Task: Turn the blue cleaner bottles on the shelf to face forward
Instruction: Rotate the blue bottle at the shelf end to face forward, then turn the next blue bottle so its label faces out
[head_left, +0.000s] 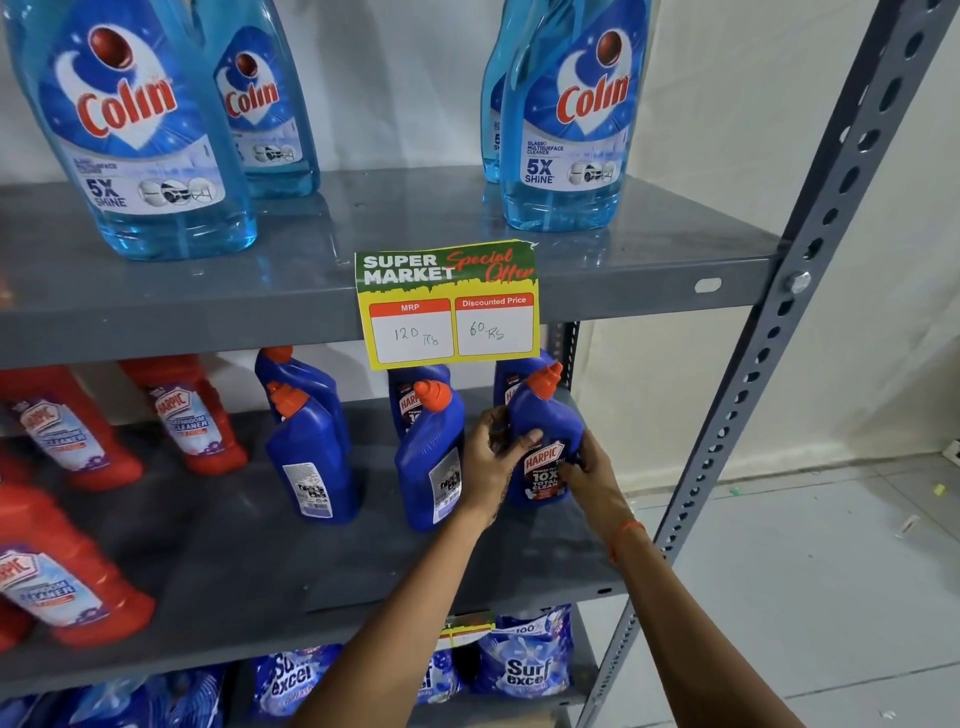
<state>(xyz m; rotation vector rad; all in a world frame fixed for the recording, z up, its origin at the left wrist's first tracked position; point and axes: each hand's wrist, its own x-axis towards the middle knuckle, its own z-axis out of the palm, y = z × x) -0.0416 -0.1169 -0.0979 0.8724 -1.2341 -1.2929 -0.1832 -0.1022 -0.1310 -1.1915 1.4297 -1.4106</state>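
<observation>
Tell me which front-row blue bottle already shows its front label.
The rightmost blue bottle, held between the left hand and right hand. Its two front-row neighbours show their back labels.

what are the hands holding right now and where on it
Both hands hold the rightmost front blue Harpic bottle by its body: the left hand on its left side, the right hand on its lower right side.

Rightmost blue bottle (545, 447) shows its front label; two others (311, 457) (434, 457) face backward.
</observation>
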